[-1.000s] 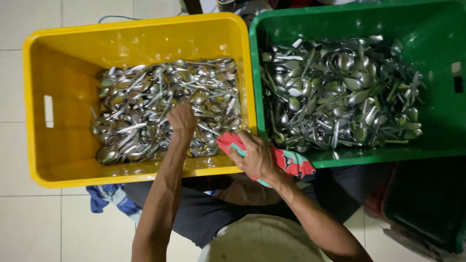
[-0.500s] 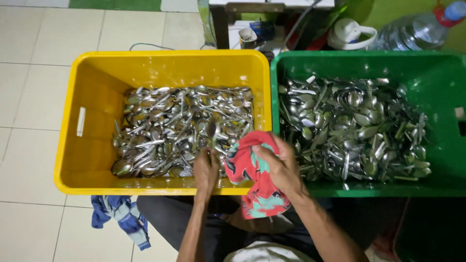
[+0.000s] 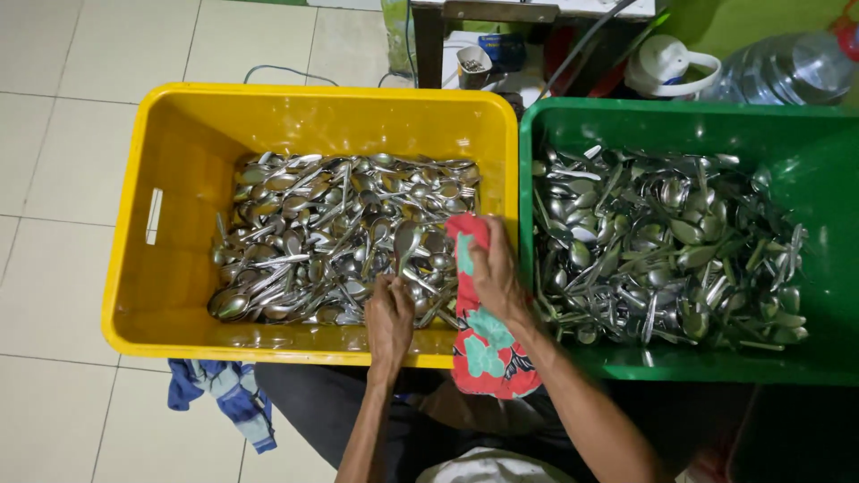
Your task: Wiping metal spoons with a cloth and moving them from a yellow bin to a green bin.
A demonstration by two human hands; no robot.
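left hand point(image 3: 389, 315): down in the yellow crate point(image 3: 134, 268), near its front wall. Your fingers are curled into the spoon pile point(image 3: 331, 237), prob pinching a handle, and one spoon point(image 3: 404, 246) sticks up right off your fingertips. Looks like a closed grip on it, but tbh the fingertips are buried in metal so I can't tell 100%.

right hand point(image 3: 497, 277): closed on the red cloth point(image 3: 483, 340). The hand sits on top of it, fingers wrapped over the upper part, right at the seam between the two crates.

red cloth: red w/ teal pattern. It drapes from the yellow crate's right front corner over the rim and hangs down toward your lap. The top end touches the spoons.

yellow crate: on your left, bottom covered w/ a messy heap of steel spoons, bowls pointing every which way. Has a slot handle in the left wall.

green crate point(image 3: 805, 143): on your right, touching the yellow one side by side. Also full of cutlery point(image 3: 662, 246), spoons mostly.

floor point(image 3: 63, 134): pale tiles. A blue striped rag point(image 3: 228, 394) lies just below the yellow crate's front left corner.

back: white lidded jug point(image 3: 667, 64) and a clear plastic bottle point(image 3: 778, 72) sit behind the green crate, well away from both hands.
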